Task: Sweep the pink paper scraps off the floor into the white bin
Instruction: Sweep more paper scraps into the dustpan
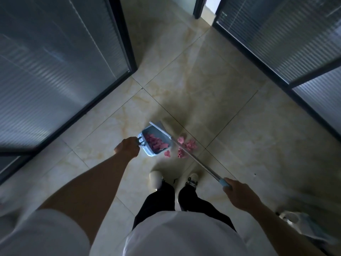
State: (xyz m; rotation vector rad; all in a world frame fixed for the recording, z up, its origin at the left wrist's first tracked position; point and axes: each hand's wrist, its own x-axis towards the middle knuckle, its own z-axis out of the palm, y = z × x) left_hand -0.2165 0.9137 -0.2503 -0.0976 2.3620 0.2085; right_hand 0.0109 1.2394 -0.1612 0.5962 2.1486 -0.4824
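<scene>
While a person stands on a pale tiled floor between glass partitions, the left hand is curled tight around the handle of a blue dustpan. Pink scraps lie inside the pan, and more scraps sit on the floor just right of it. The broom pole crosses over them. The right hand, near right, grips the pole's blue end.

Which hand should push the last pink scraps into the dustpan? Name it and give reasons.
Right. The right hand grips the broom handle, which crosses the loose scraps beside the dustpan. The left hand holds the dustpan's grip and should probably just steady it.
</scene>
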